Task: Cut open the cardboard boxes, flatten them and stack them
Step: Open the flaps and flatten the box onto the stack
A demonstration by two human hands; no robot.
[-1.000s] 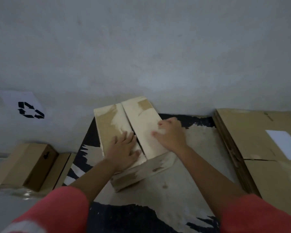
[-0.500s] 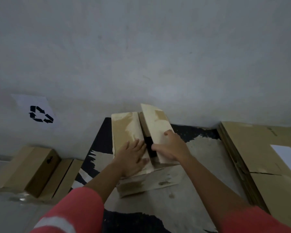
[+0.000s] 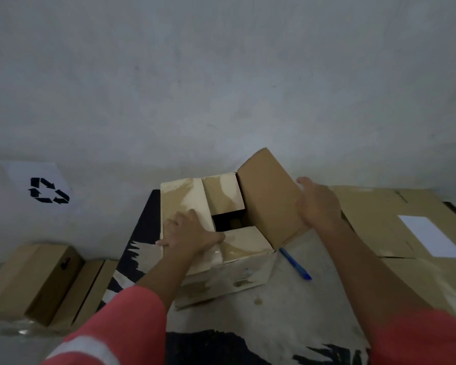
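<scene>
Fingertips (image 3: 169,222) of the left hand (image 3: 190,234) are flanked, well to their left, by a sheet of paper (image 3: 40,189) printed with a black recycling sign and, nearer the camera, by closed cartons (image 3: 37,280) laid side by side. Those fingers are held straight and slightly spread, pressed flat on the left flap (image 3: 184,198) of the box (image 3: 229,275), which is set on a black-and-white mat (image 3: 274,312) between the two hands. The thumb is stretched along the flap's edge, just beside the dark opening (image 3: 228,219), where two short inner flaps are folded in.

To the right of that opening, the right flap (image 3: 269,201) is raised and tilted outward, its plain brown inner face turned to the camera. Its outer edge is gripped by the right hand (image 3: 317,204); the thumb is seen at the flap's upper edge, while the other fingers are hidden behind the cardboard. A blue pen (image 3: 295,263) is left on the mat below that hand, just beside the box's near corner.

Just right of the right hand, a stack of flattened cardboard (image 3: 395,227) is laid, marked by a white label (image 3: 432,239).
</scene>
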